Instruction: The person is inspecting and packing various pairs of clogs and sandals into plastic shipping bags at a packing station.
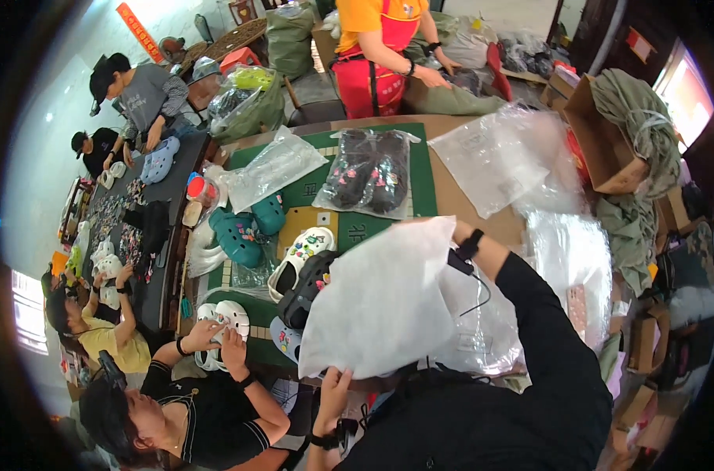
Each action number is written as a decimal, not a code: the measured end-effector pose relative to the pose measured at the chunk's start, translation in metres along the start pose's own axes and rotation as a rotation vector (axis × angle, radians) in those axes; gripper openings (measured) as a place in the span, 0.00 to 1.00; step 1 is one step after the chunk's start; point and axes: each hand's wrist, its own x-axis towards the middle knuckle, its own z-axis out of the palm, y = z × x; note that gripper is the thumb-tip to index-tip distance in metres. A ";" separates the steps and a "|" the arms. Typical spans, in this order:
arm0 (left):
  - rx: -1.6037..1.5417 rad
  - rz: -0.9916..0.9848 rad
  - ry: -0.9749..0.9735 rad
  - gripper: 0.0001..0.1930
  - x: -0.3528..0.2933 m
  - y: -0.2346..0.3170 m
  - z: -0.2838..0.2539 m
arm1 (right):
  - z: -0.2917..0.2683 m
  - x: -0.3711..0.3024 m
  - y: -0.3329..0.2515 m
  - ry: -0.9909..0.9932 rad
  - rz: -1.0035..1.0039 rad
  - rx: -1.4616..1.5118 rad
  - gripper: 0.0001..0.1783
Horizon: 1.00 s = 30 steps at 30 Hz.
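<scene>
A frosted white plastic bag is spread out in front of me, tilted. My left hand pinches its lower edge between thumb and fingers. My right hand is at the bag's upper right corner, its fingers hidden behind the plastic. Left of the bag are black clogs with coloured charms, partly covered by it. Beside them lie a white clog with many charms and a grey-blue clog. Farther off, a clear bag holds a pair of dark clogs with pink charms.
Teal clogs and an empty-looking clear bag lie on the green table. More clear bags cover the right side, near an open carton. At left, a co-worker's hands handle white clogs. Another person in red apron stands opposite.
</scene>
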 end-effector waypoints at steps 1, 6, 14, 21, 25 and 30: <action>-0.008 0.005 -0.028 0.12 0.002 0.004 0.000 | 0.005 -0.039 0.014 0.029 -0.013 0.037 0.21; -0.180 0.074 -0.333 0.12 0.024 0.057 0.034 | 0.015 -0.153 0.023 0.238 -0.068 0.208 0.20; -0.587 -0.194 -0.728 0.14 0.047 0.124 0.077 | 0.024 -0.282 0.013 0.557 -0.164 0.457 0.19; 0.281 0.820 -0.006 0.06 0.044 0.133 0.106 | 0.021 -0.323 -0.029 0.851 -0.318 0.615 0.18; 0.177 0.751 -0.187 0.03 0.069 0.141 0.102 | 0.009 -0.302 -0.073 1.033 -0.423 0.695 0.18; -0.033 0.800 -0.362 0.28 0.076 0.127 0.126 | -0.014 -0.297 -0.079 1.077 0.009 0.170 0.17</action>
